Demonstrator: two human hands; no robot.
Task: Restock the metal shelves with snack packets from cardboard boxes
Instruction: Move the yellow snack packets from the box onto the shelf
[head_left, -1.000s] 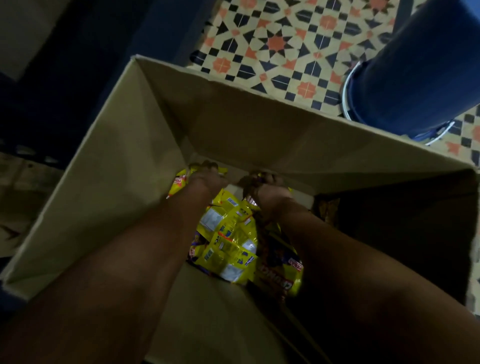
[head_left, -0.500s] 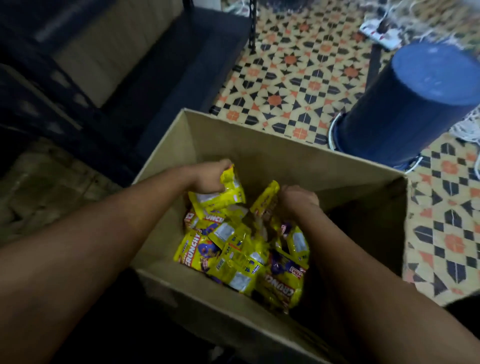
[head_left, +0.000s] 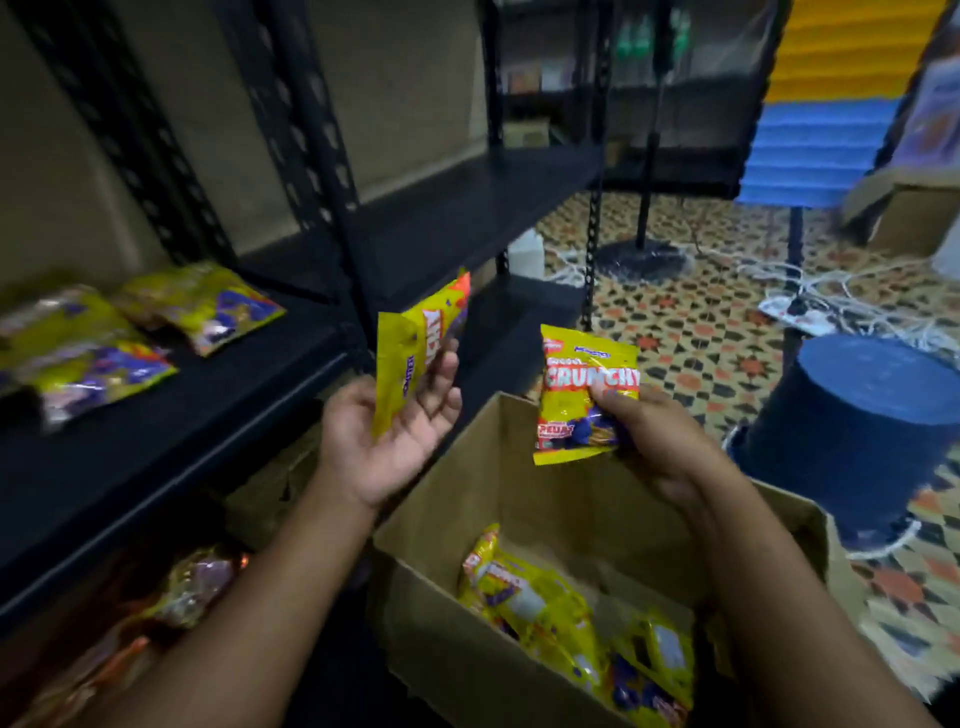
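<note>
Now both hands have come up out of the cardboard box (head_left: 519, 519), the left hand (head_left: 384, 441) cradling one snack packet (head_left: 415, 348) on loosely spread fingers, the right hand (head_left: 654, 441) pinching another packet (head_left: 582, 395), with the half-stocked shelf (head_left: 171, 426) waiting at nine o'clock.

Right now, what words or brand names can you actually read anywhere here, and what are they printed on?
"CRUNCHY": red band on the yellow snack packet gripped by the right hand.
Vertical purple lettering on the yellow packet lying in the left hand: blurred, unreadable.
Small print on both: too small.
Packets on the black metal shelf and in the cardboard box: blurred, unreadable.
</note>
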